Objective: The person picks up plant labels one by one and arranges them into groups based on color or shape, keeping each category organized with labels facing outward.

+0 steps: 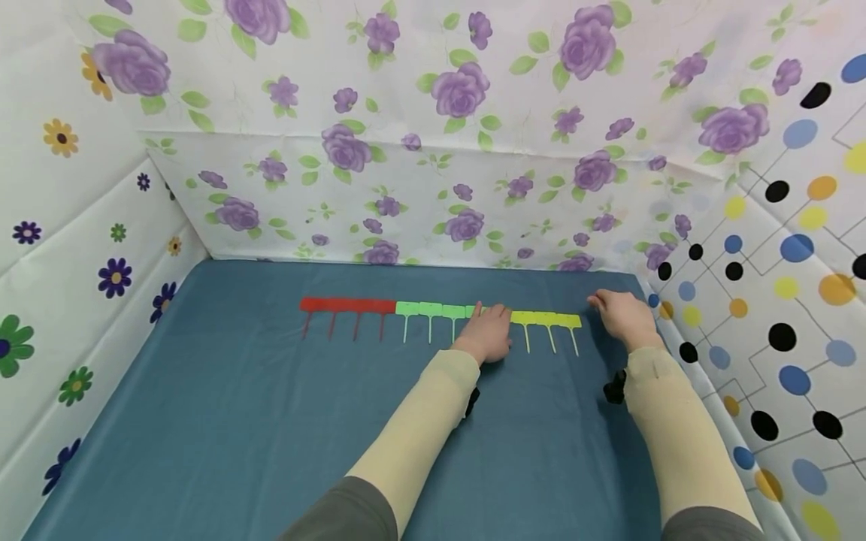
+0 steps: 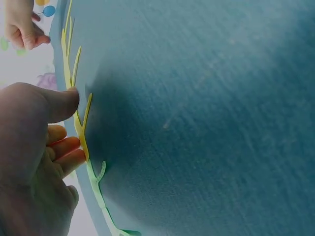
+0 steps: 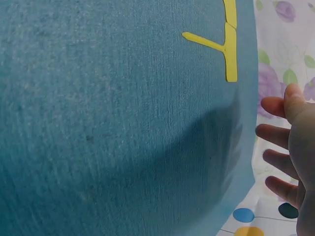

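T-shaped plastic plant labels lie side by side in one long row on the blue cloth: red labels (image 1: 348, 305) on the left, green labels (image 1: 430, 309) in the middle, yellow labels (image 1: 545, 320) on the right. Their thin stems point toward the person. My left hand (image 1: 484, 334) rests over the row where green meets yellow, hiding some labels; its thumb and fingers (image 2: 69, 146) are apart at the yellow ones in the left wrist view. Past the last yellow label (image 3: 231, 59), my right hand (image 3: 304, 142) hovers with loosely bent fingers and holds nothing.
Blue cloth (image 1: 271, 421) covers the table. A purple-flowered sheet (image 1: 406, 180) stands along the back edge, a daisy-patterned one (image 1: 81, 315) on the left. Close beside the right arm rises a dotted sheet (image 1: 764, 315).
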Tool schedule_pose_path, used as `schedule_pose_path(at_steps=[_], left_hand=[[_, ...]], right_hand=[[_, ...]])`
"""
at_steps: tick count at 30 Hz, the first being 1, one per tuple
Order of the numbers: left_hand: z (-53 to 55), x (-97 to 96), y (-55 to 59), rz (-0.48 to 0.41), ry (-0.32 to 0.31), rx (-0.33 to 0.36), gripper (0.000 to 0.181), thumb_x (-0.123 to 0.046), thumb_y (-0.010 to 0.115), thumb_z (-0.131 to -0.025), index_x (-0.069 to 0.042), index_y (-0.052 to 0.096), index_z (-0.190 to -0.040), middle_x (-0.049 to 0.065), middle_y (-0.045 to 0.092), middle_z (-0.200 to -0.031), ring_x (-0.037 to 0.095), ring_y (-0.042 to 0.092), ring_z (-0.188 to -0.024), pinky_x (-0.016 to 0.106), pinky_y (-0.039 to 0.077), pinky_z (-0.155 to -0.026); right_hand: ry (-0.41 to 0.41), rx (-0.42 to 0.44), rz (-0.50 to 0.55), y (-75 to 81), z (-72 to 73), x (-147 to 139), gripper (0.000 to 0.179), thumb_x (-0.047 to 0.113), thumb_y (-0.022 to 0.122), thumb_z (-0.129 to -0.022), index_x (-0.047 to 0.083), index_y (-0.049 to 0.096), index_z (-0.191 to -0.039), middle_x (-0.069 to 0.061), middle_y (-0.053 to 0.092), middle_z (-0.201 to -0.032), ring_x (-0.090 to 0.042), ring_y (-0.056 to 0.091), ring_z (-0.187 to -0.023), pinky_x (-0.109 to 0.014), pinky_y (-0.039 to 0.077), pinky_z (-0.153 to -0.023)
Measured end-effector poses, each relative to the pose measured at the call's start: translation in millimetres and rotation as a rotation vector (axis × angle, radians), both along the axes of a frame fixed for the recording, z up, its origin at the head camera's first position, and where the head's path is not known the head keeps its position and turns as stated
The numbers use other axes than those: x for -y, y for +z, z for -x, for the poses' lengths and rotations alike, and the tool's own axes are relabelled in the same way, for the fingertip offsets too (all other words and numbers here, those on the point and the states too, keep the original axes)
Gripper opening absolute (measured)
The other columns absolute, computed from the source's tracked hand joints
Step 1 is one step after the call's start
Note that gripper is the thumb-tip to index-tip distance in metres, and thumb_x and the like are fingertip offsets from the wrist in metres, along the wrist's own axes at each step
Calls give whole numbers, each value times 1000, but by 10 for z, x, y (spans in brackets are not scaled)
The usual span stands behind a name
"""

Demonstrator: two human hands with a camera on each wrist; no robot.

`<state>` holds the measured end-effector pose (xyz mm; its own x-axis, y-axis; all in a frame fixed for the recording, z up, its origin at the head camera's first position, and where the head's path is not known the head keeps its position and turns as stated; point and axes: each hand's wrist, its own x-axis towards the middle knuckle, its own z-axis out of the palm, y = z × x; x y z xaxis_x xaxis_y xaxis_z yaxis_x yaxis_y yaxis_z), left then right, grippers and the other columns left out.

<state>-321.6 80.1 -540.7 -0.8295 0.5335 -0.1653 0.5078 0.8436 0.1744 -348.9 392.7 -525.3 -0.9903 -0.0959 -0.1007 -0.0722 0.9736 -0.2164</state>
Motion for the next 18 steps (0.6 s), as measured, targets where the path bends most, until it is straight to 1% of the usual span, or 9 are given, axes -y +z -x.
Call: schedule_pose_path(at_steps=[2,6,11,13,14,16,18], left_hand=[[12,-5,5,-26,11,9,64,-36,57,-113,-11,35,-168,7,38,-169,22,38,-155,50,15,-134],[39,-11,11,-83,44,18,64,-34,54,-115,-11,32,-169,8,37,-170,24,36,-156,50,16,-133],[44,-17,14,-183,100,44,63,-32,52,-116,-13,29,-171,9,34,-170,26,37,-156,48,15,-134],[34,-17,26,-222,113,37,61,-32,51,-116,-13,31,-170,10,35,-170,26,39,-155,48,15,-134],[32,-18,33,-240,116,30,61,-32,51,-116,-13,31,-170,10,35,-170,26,39,-155,48,16,-134],[24,-6,52,-280,118,10,60,-32,51,-116,-12,32,-169,11,34,-170,27,38,-156,49,17,-134],[12,37,81,-322,114,-26,60,-35,52,-115,-13,34,-169,11,33,-171,27,35,-157,52,18,-133]], right_hand=[[-11,21,18,-8,-5,-19,51,41,39,-119,2,65,-139,-27,67,-137,-49,67,-113,-70,55,-90],[-9,9,31,-18,-5,-44,53,43,38,-118,3,66,-138,-27,68,-135,-49,67,-113,-69,55,-89],[-10,5,50,-22,5,-44,51,42,40,-118,4,67,-137,-27,68,-134,-49,66,-115,-70,54,-91],[-15,12,62,-20,6,-34,50,42,41,-118,4,67,-136,-26,68,-133,-48,66,-115,-69,54,-92],[-18,16,63,-12,5,-36,52,45,40,-117,5,67,-136,-26,68,-133,-48,66,-115,-69,54,-92],[-27,21,70,9,-7,-32,59,51,37,-116,5,67,-136,-26,68,-134,-49,65,-118,-70,52,-94],[-44,27,90,26,-31,-24,68,60,32,-114,6,64,-141,-26,66,-137,-50,62,-122,-72,50,-97]])
